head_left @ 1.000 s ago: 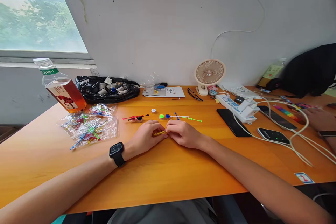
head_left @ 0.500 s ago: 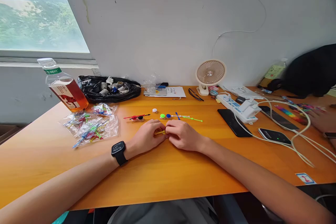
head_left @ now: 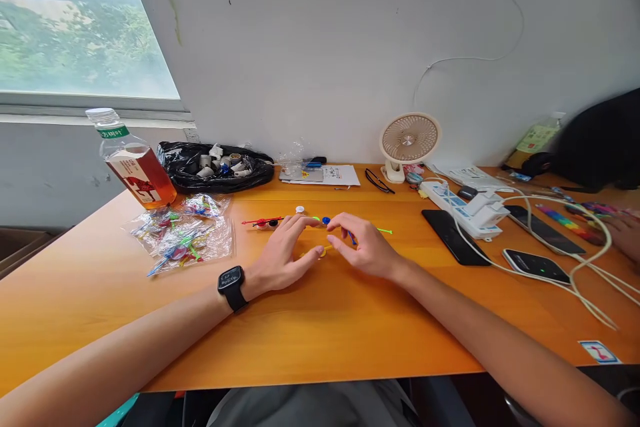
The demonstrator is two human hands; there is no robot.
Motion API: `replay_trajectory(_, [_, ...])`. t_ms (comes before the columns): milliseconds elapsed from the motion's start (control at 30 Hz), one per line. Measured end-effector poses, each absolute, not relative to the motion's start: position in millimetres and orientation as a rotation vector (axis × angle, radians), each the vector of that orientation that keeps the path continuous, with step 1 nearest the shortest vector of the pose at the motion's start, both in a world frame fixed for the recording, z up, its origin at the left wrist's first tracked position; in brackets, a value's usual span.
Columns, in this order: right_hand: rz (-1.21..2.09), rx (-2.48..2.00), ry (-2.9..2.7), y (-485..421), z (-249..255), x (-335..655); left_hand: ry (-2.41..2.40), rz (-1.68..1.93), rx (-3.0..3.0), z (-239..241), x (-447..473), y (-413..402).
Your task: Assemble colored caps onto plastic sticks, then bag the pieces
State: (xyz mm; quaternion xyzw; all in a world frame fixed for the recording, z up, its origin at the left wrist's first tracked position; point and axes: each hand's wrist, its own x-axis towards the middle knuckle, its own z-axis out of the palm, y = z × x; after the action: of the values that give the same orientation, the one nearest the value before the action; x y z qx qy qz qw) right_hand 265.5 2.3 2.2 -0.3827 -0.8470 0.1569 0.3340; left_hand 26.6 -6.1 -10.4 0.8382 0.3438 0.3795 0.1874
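Between my hands a small yellow plastic piece (head_left: 324, 253) with a thin stem lies on the table, partly hidden by fingers. My left hand (head_left: 285, 255), with a black watch on its wrist, is spread beside it, the thumb tip close to the yellow piece. On the other side my right hand (head_left: 367, 245) has its thumb and curved fingers apart, with nothing seen in them. Just beyond are a white disc (head_left: 300, 209), a blue round piece (head_left: 326, 220), a red arrow-like stick (head_left: 255, 221) and a green stick (head_left: 386, 231). My right hand covers part of the sticks.
Clear bags of coloured pieces (head_left: 195, 240) and a tea bottle (head_left: 137, 173) stand left. Behind are a black bag of scraps (head_left: 220, 170) and a small fan (head_left: 410, 140). Phones, a power strip (head_left: 463, 210) and looping cables (head_left: 565, 283) fill the right, near another person's hand (head_left: 625, 233).
Both hands have let go of the yellow piece, and their fingers have spread. My right hand has moved a little right. The whole view has shifted slightly.
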Motion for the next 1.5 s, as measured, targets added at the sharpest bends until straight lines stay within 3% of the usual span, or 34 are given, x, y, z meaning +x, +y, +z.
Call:
replay_trajectory(233, [0.872, -1.164, -1.755, 8, 12, 269, 1.052, 1.220, 2.259, -12, 26, -4])
replay_trajectory(400, [0.684, -1.224, -1.732, 20, 11, 281, 1.044, 1.199, 2.271, -12, 26, -4])
replay_trajectory(600, [0.191, -1.448, -2.041, 42, -7, 299, 1.047, 1.186, 2.282, -12, 27, -4])
replay_trajectory(733, [0.089, -1.537, -2.137, 50, -12, 308, 1.034, 1.181, 2.271, -12, 27, -4])
replay_trajectory(1500, [0.297, -1.573, -2.104, 49, -17, 303, 1.035, 1.134, 2.286, -10, 27, -4])
